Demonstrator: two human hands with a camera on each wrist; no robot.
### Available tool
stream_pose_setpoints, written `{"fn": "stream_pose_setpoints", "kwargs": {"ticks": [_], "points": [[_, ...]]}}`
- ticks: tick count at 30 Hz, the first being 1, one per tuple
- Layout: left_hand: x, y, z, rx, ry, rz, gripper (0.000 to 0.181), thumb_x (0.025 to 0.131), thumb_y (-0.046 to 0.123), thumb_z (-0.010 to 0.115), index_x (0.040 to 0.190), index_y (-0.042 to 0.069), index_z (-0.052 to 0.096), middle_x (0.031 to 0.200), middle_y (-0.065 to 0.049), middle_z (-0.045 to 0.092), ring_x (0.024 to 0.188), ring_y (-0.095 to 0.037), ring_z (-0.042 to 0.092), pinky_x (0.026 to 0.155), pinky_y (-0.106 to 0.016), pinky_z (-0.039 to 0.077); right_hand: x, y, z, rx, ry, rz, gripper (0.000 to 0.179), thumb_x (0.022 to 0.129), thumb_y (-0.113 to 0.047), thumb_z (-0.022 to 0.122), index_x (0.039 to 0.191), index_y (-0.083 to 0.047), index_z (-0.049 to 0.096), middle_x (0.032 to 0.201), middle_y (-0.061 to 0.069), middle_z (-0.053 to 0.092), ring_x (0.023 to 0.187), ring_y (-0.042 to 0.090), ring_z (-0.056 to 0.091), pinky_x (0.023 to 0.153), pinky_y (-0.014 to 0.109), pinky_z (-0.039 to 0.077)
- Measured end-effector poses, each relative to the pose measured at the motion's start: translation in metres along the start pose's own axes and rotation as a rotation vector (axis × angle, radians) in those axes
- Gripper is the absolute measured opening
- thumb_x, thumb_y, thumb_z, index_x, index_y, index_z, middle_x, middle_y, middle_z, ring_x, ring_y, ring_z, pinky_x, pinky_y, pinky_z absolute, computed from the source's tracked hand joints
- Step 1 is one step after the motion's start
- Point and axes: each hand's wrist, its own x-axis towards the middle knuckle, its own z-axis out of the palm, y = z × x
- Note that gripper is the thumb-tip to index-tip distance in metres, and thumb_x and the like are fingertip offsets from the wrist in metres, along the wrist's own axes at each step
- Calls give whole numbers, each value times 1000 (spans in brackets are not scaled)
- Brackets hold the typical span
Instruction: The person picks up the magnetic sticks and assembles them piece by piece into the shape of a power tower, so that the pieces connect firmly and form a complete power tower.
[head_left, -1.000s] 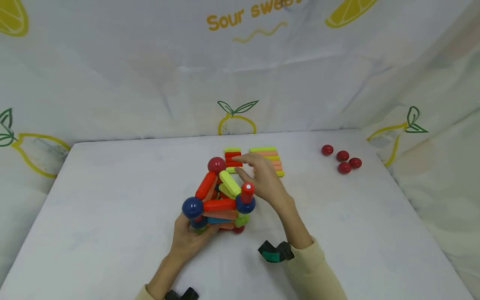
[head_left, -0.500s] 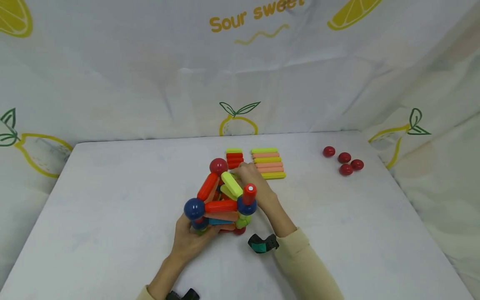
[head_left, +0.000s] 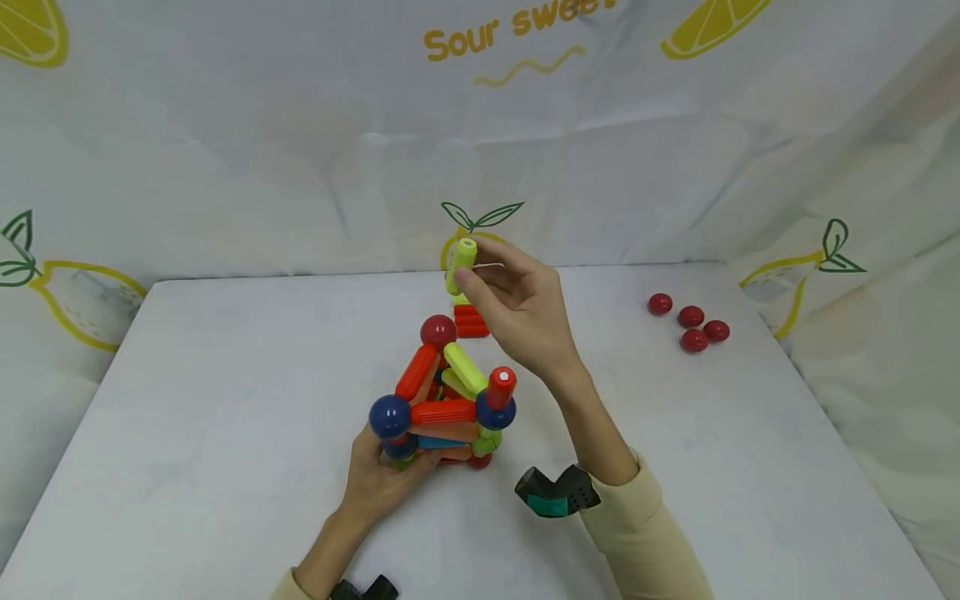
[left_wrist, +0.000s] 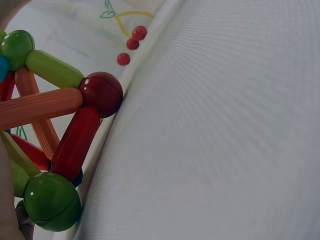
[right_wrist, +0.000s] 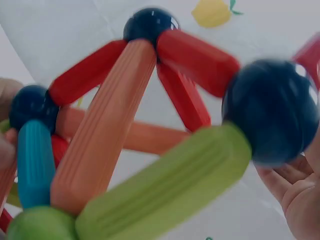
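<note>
A frame of magnetic rods and balls (head_left: 444, 412) stands over the table in the head view, in red, orange, yellow-green and blue. My left hand (head_left: 384, 477) grips its lower left side, and the frame hides some of the fingers. Above and behind the frame, my right hand (head_left: 521, 312) pinches a short yellow-green rod (head_left: 461, 268) between thumb and fingers, one end tipped up. A red rod (head_left: 501, 387) sticks up from the right blue ball. In the left wrist view, a green ball (left_wrist: 52, 201) forms one corner. The right wrist view has a blue ball (right_wrist: 272, 111) close up, partly covering my right hand (right_wrist: 300, 195).
Short red rods (head_left: 471, 322) lie side by side behind the frame, with a yellow-green one at their far end. The right hand blocks the longer rods. Several red balls (head_left: 692, 317) sit at the back right of the white table (head_left: 247, 400), before a hanging cloth.
My right hand reached down to the short rods, took a yellow-green one, and lifted it up and away from the table. The left hand and the frame have stayed in place.
</note>
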Motion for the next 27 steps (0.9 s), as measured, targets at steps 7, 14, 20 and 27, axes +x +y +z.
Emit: {"fn": "stream_pose_setpoints", "kwargs": {"ticks": [7,14,20,27], "points": [[0,-1,-1,19,-1,-4,67,73,-1,86,135,-1,57,124,-7,72,119,-3,65,109,-20,48,-3,-12,7,42,-105,-79,39,89,13,65,128,12,61,109,25,69,101,25,73,93,35,61],[-1,0,-2,27,-10,-23,68,74,1,88,135,0,57,124,-9,72,119,-3,65,109,-19,47,-9,-8,7,25,-181,-65,38,88,9,68,126,9,64,109,24,71,99,28,74,90,38,62],[-1,0,-2,36,-11,-35,72,69,-5,87,134,1,58,123,-9,72,119,-3,65,109,-19,47,-10,-3,6,23,-191,-71,39,88,9,68,126,9,63,110,24,71,101,26,74,92,35,61],[0,0,-2,21,-5,-22,71,69,-5,85,135,0,57,124,-7,72,119,-2,64,108,-19,48,-11,17,0,42,-134,-33,46,104,-24,58,135,10,58,119,29,69,113,32,68,105,48,55]]}}
